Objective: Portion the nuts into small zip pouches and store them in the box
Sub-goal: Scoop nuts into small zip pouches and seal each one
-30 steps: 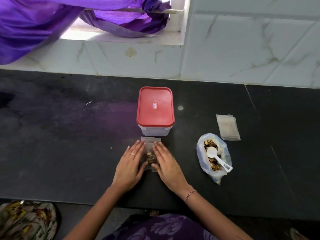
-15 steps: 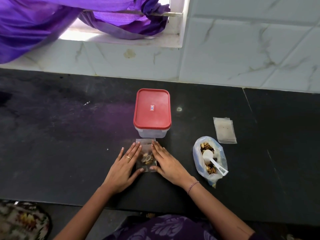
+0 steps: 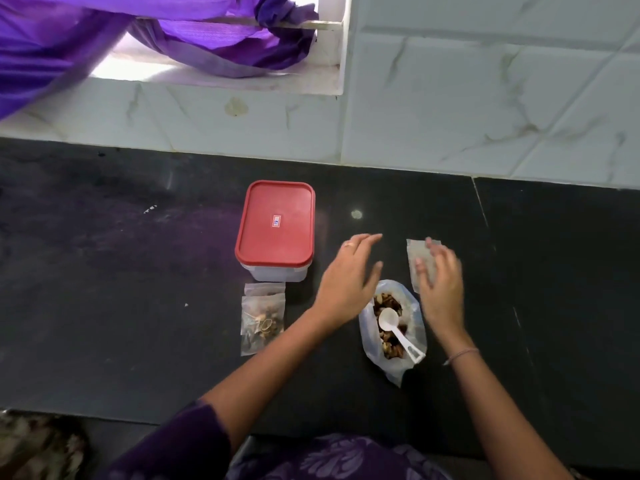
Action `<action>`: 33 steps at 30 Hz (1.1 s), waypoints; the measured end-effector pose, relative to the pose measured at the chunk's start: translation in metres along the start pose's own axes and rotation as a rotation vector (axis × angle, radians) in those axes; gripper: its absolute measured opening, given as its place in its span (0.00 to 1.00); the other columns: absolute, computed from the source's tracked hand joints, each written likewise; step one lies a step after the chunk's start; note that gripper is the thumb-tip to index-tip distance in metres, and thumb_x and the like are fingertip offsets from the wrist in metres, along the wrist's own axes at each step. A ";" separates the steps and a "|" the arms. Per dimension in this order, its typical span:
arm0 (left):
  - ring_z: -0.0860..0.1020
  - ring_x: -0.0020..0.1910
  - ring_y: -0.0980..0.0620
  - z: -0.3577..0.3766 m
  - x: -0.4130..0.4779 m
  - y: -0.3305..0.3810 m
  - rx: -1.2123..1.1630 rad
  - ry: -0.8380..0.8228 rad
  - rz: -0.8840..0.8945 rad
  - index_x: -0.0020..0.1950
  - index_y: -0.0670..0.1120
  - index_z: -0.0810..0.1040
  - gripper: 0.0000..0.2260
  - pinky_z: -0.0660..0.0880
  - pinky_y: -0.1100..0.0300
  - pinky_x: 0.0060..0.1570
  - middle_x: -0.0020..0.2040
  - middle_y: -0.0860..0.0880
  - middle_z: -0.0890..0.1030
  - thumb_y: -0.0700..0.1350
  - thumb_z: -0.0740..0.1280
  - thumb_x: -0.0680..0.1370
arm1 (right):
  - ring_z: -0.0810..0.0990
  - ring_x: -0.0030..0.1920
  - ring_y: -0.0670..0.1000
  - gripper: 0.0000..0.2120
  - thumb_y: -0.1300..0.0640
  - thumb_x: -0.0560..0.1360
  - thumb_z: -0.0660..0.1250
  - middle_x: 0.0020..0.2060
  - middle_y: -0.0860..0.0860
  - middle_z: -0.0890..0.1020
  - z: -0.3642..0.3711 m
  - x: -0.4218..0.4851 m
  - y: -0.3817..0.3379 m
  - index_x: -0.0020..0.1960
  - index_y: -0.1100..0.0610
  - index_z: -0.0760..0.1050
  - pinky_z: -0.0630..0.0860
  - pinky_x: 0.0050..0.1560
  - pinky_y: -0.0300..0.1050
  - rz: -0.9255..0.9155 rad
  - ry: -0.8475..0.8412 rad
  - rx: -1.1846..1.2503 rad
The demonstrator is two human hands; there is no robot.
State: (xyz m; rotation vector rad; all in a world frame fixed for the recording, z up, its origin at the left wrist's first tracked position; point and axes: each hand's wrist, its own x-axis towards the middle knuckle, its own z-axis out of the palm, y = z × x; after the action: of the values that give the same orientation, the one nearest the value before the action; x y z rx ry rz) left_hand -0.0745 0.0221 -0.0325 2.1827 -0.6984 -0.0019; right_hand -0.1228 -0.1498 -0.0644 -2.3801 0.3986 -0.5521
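A clear box with a closed red lid [image 3: 275,226] stands on the black counter [image 3: 104,289]. Just in front of it lies a small zip pouch [image 3: 263,318] with nuts inside, and no hand touches it. To the right, an open plastic bag of nuts [image 3: 393,332] holds a white scoop [image 3: 398,332]. Beyond that bag lie empty zip pouches [image 3: 417,263]. My right hand [image 3: 440,285] hovers blurred over these pouches with fingers spread. Between the box and the empty pouches my left hand [image 3: 349,278] is in the air, fingers straight, holding nothing.
A tiled wall [image 3: 485,98] rises behind the counter. A window ledge with purple cloth [image 3: 207,39] is at the upper left. The counter's front edge runs along the bottom, near my purple clothing.
Both hands have left the filled pouch, which now lies alone in front of the box. They have moved right, toward the empty pouches and the nut bag.
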 end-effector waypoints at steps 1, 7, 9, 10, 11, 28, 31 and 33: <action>0.70 0.66 0.51 0.013 0.015 0.004 -0.030 -0.062 -0.081 0.73 0.45 0.67 0.20 0.71 0.56 0.63 0.68 0.47 0.71 0.45 0.61 0.81 | 0.69 0.65 0.54 0.21 0.53 0.81 0.58 0.64 0.56 0.71 -0.006 0.012 0.017 0.71 0.60 0.66 0.66 0.64 0.44 0.079 -0.003 -0.064; 0.71 0.67 0.41 0.078 0.066 0.004 -0.007 -0.380 -0.435 0.71 0.39 0.68 0.20 0.69 0.49 0.66 0.68 0.40 0.71 0.44 0.58 0.81 | 0.72 0.64 0.61 0.22 0.56 0.80 0.60 0.67 0.62 0.69 -0.017 0.056 0.072 0.71 0.67 0.65 0.68 0.65 0.49 0.437 -0.228 -0.167; 0.71 0.65 0.39 0.092 0.073 0.006 0.003 -0.415 -0.494 0.66 0.37 0.71 0.17 0.70 0.49 0.63 0.66 0.38 0.71 0.43 0.58 0.80 | 0.72 0.64 0.60 0.21 0.58 0.80 0.60 0.67 0.61 0.68 -0.016 0.062 0.073 0.71 0.66 0.66 0.67 0.66 0.48 0.441 -0.270 -0.171; 0.71 0.64 0.39 0.097 0.075 0.007 -0.007 -0.413 -0.521 0.62 0.37 0.73 0.15 0.70 0.49 0.61 0.64 0.37 0.72 0.42 0.57 0.79 | 0.72 0.64 0.60 0.20 0.59 0.80 0.60 0.67 0.61 0.68 -0.015 0.064 0.073 0.70 0.66 0.67 0.67 0.66 0.47 0.444 -0.282 -0.160; 0.71 0.63 0.39 0.102 0.078 0.007 -0.022 -0.406 -0.545 0.59 0.37 0.73 0.14 0.71 0.49 0.60 0.62 0.37 0.72 0.42 0.57 0.78 | 0.73 0.63 0.59 0.20 0.60 0.80 0.60 0.66 0.60 0.68 -0.015 0.066 0.072 0.70 0.65 0.67 0.67 0.65 0.46 0.449 -0.290 -0.141; 0.78 0.47 0.53 0.088 0.077 0.023 -0.349 0.005 -0.653 0.51 0.49 0.77 0.05 0.78 0.54 0.50 0.44 0.54 0.78 0.42 0.64 0.78 | 0.81 0.48 0.49 0.06 0.61 0.74 0.70 0.46 0.50 0.81 -0.029 0.064 0.047 0.50 0.54 0.77 0.79 0.49 0.44 0.637 0.012 0.421; 0.77 0.44 0.57 0.076 0.073 0.026 -0.399 0.118 -0.612 0.50 0.49 0.77 0.02 0.77 0.59 0.47 0.43 0.55 0.78 0.45 0.66 0.79 | 0.81 0.45 0.46 0.10 0.62 0.73 0.70 0.46 0.51 0.82 -0.040 0.061 0.030 0.53 0.55 0.77 0.78 0.46 0.40 0.637 -0.007 0.589; 0.75 0.43 0.60 0.067 0.070 0.028 -0.461 0.174 -0.589 0.49 0.48 0.77 0.02 0.75 0.62 0.46 0.43 0.56 0.78 0.45 0.66 0.79 | 0.80 0.44 0.45 0.12 0.63 0.74 0.70 0.44 0.50 0.82 -0.049 0.057 0.016 0.57 0.55 0.77 0.77 0.46 0.40 0.602 -0.099 0.699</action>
State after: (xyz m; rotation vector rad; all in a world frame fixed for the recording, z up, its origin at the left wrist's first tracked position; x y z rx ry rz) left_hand -0.0438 -0.0734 -0.0407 1.8350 0.0631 -0.2499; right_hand -0.0997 -0.2112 -0.0245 -1.5082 0.7070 -0.2285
